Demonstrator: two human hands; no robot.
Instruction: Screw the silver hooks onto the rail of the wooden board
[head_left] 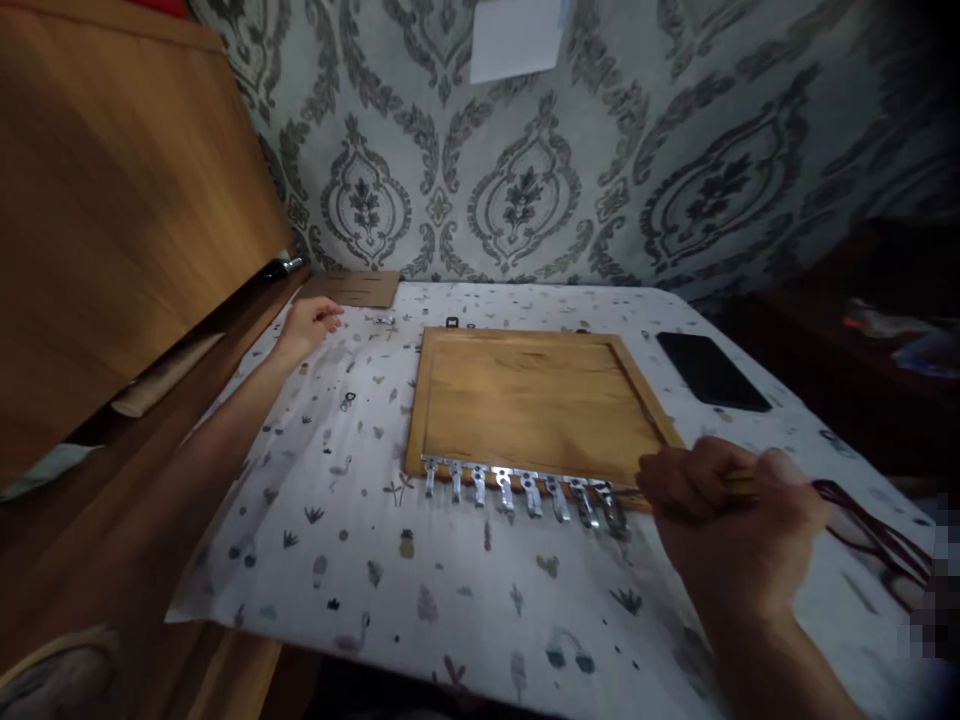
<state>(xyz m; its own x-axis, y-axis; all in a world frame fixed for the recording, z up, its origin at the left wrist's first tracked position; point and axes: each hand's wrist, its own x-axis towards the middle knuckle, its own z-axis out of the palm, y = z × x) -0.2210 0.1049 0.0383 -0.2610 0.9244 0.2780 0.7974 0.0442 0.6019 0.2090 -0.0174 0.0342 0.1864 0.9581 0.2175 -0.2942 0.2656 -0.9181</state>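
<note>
My right hand (739,520) is wrapped round the yellow handle of a screwdriver (742,484). Its thin metal shaft points left to the right end of a metal hook rail (491,470). Several shiny hooks hang from this rail, which lies along the near edge of a framed wooden board (525,395). The board rests flat on the table. Far to the left, my left hand (304,325) hovers over or rests on the cloth with its fingers loosely bent and apart; nothing shows in them. Just right of its fingertips lie small shiny metal pieces (384,320), too small to name.
A patterned white tablecloth (450,610) covers the table. A black phone (712,370) lies at the right, and glasses (877,530) lie beyond my right hand. Brown cardboard (356,288) sits at the back left. A wooden cabinet (127,200) flanks the left side; a papered wall stands behind.
</note>
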